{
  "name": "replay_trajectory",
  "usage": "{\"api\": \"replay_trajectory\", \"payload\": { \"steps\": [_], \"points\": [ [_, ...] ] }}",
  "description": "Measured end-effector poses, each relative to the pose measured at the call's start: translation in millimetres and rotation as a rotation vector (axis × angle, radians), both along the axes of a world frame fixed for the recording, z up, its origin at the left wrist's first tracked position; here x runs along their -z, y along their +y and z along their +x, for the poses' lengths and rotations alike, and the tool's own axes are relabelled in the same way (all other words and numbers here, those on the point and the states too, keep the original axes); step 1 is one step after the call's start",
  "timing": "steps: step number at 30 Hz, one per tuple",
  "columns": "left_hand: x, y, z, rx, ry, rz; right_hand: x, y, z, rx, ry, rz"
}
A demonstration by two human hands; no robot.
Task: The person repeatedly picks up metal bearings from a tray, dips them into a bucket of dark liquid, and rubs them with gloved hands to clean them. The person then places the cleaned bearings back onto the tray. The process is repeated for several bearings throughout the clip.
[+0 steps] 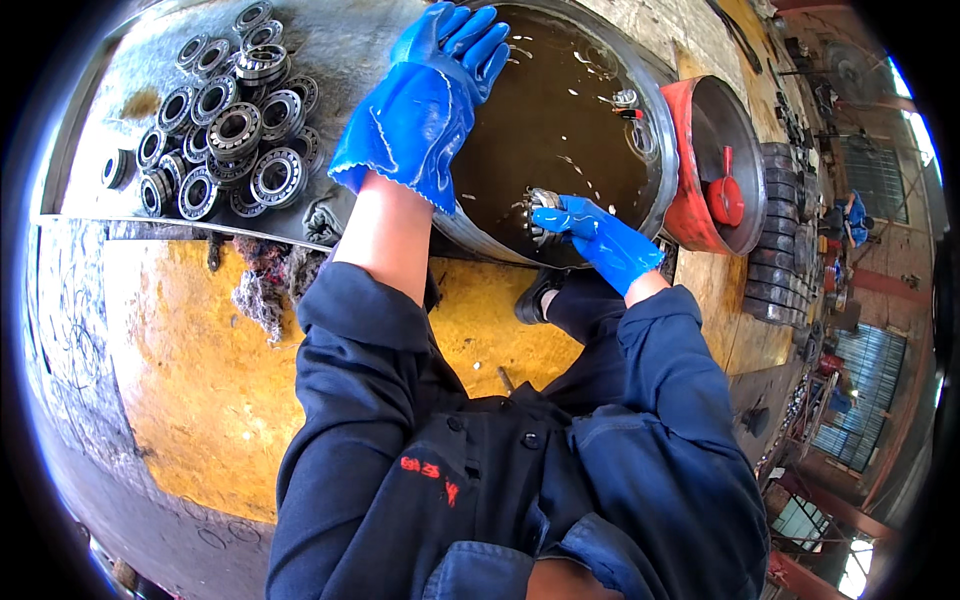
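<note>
My left hand (425,100), in a long blue rubber glove, reaches over the left rim of a round metal tub (490,243) of murky brown liquid. Its fingers are stretched and slightly apart, with nothing visible in them. My right hand (605,240), gloved in the same blue, grips a roller bearing (541,214) just inside the tub's near edge. The fingers close over the bearing's right side and hide part of it. By the tub's far right wall is a small metal piece (625,98), with a red and black object (629,114) beside it.
A pile of roller bearings (233,132) sits on a metal-topped bench (340,50) at left, with a grey rag (322,222) near its edge. Right of the tub is a red container (684,165) holding a red scoop (727,198). Dark stacked parts (778,235) stand farther right.
</note>
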State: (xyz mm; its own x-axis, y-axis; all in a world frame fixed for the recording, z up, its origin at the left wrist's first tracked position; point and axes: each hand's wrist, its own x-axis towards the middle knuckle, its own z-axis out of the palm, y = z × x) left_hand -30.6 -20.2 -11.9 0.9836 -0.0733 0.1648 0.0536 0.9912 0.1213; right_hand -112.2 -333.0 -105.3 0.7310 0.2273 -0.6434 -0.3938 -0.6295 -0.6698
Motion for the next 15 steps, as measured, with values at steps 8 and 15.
{"api": "replay_trajectory", "payload": {
  "steps": [8, 15],
  "points": [
    [-2, -1, -19, -0.015, -0.213, 0.088, -6, -3, -6, 0.02, 0.032, -0.008],
    [6, -7, -10, -0.012, -0.251, 0.18, -7, 12, 0, -0.015, 0.012, -0.048]
  ]
}}
